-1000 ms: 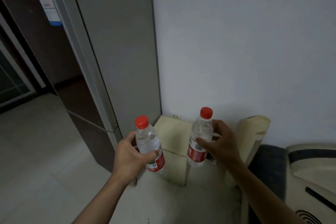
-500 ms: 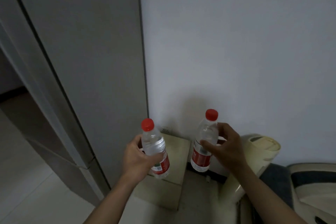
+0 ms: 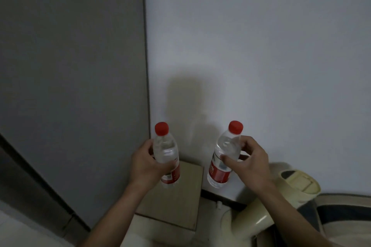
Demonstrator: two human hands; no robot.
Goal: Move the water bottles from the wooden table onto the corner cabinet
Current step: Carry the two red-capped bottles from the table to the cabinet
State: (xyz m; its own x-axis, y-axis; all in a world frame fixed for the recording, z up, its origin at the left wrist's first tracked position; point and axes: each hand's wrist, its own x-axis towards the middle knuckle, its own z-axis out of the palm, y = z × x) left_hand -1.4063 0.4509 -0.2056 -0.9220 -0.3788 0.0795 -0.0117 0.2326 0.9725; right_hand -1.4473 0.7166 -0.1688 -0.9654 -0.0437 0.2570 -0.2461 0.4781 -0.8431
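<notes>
- Two water bottles are up in the air, one per hand: the left bottle [image 3: 166, 154] with its red cap [image 3: 161, 128] upright, the right bottle [image 3: 223, 158] leaning a touch to the right under its own red cap [image 3: 235, 126].
- Left hand [image 3: 145, 163] is wrapped round the left bottle's middle, thumb across the front just above the red label; a firm full-hand hold.
- Right hand [image 3: 248, 163] pinches the right bottle at the shoulder and upper body, fingers behind, thumb in front, the labelled lower half hanging free.
- Both look full or close to it, so expect real weight for their size. Thin clear plastic gives under a squeeze, and the smooth wall could slip; the ribbed middle, or just under the cap, is the safer place to hold.
- Below them sits the corner cabinet [image 3: 181, 202], its pale top tucked against the white wall [image 3: 261, 46] and the tall grey panel [image 3: 70, 66]. The left bottle hangs over that top; the right bottle hovers over its right edge, not yet down.
- I'd judge the carry nearly done, with setting down next. The right one needs to go leftward, or it may miss the top.
- To the right, a cream-coloured curved furniture arm [image 3: 297, 184], near the right wrist.
</notes>
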